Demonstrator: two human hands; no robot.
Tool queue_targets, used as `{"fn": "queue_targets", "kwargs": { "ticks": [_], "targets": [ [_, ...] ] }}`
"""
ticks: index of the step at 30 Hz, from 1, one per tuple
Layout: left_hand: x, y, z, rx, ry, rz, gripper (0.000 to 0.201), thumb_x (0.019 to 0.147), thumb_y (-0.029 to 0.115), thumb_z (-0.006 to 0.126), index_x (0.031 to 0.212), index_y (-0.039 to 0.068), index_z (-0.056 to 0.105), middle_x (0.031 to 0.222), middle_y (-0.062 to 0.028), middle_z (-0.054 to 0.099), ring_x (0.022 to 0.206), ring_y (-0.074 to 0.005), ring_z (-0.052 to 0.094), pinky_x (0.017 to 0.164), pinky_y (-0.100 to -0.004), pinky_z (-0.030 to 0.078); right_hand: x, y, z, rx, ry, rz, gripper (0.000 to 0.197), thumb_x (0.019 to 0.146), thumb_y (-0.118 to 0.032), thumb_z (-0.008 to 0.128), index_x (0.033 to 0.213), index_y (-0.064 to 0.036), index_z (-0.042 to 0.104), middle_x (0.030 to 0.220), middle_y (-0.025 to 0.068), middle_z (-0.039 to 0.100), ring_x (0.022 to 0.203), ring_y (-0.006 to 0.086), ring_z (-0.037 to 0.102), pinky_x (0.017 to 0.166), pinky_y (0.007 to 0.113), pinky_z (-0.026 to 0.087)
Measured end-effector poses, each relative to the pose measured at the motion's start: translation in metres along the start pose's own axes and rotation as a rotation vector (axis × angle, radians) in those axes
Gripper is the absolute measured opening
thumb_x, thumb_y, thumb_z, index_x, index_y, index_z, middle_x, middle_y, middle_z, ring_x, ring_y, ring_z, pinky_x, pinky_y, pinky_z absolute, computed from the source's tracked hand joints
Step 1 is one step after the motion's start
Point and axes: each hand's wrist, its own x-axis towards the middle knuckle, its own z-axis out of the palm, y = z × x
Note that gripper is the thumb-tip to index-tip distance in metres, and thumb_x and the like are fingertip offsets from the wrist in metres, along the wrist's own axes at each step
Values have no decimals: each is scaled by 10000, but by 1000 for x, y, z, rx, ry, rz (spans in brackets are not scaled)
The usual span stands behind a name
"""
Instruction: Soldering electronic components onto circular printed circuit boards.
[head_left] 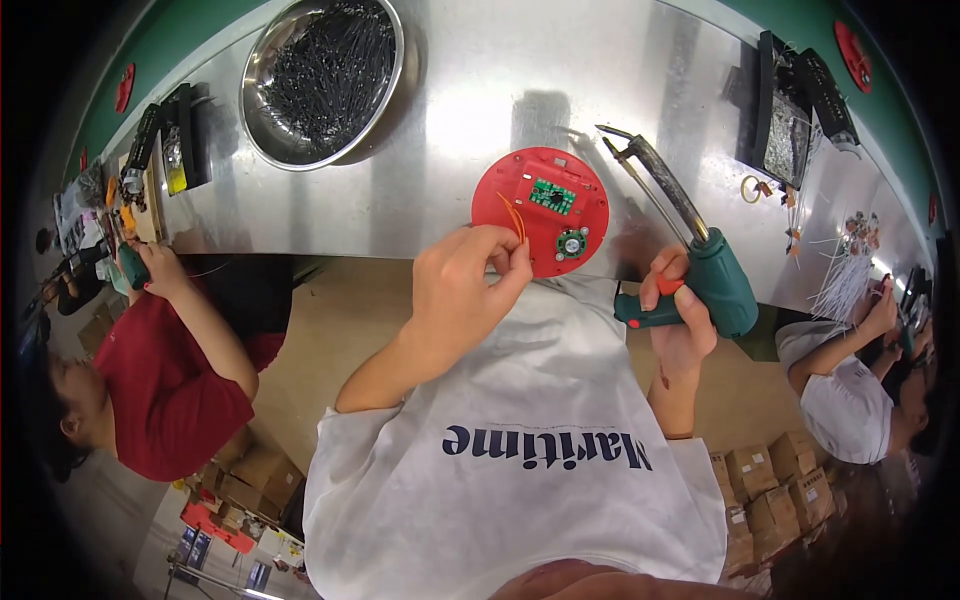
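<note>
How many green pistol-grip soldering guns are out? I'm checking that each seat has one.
2 clearly: one teal soldering gun in the wearer's right hand beside the red round plastic disc, and one in the red-sleeved neighbour's hand at far left. The right-side neighbour's tool is hidden.

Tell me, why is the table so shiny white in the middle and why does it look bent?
In the head view, a lamp's glare washes out the metal table just above the red disc; the soldering gun in the right hand casts a soft shadow; the fisheye lens bends the table's straight edge into a curve, and the corners go black.
</note>
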Motion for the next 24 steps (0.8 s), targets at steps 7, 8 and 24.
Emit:
{"fn": "queue_targets", "kwargs": {
  "ticks": [7, 8, 24],
  "targets": [
    [2, 10, 4, -211, 4, 105, 97, 813, -27, 755, 900, 9, 731, 825, -69, 702, 624, -101, 603, 495, -234, 417, 8, -4, 32, -38, -75, 60, 236, 886, -134, 646, 1063, 7, 579, 1099, 155, 571, 815, 217, 631, 706, 323, 490],
    [3, 13, 3, -219, -3, 105, 97, 813, -27, 755, 900, 9, 731, 825, -69, 702, 624, -101, 603, 495, -234, 417, 9, -6, 40, -93, -87, 40, 220, 880, -93, 650, 1064, 7, 585, 1095, 155, 582, 852, 223, 645, 717, 321, 498],
    [8, 9, 5, -137, -129, 331, 161, 783, -9, 765, 942, 7, 749, 854, -99, 694, 734, -252, 662, 613, -345, 527, 25, -2, 69, -219, -55, -99, 290, 842, 130, 692, 1099, 18, 616, 984, 66, 645, 867, 121, 623, 759, 270, 528]
  ]
}}
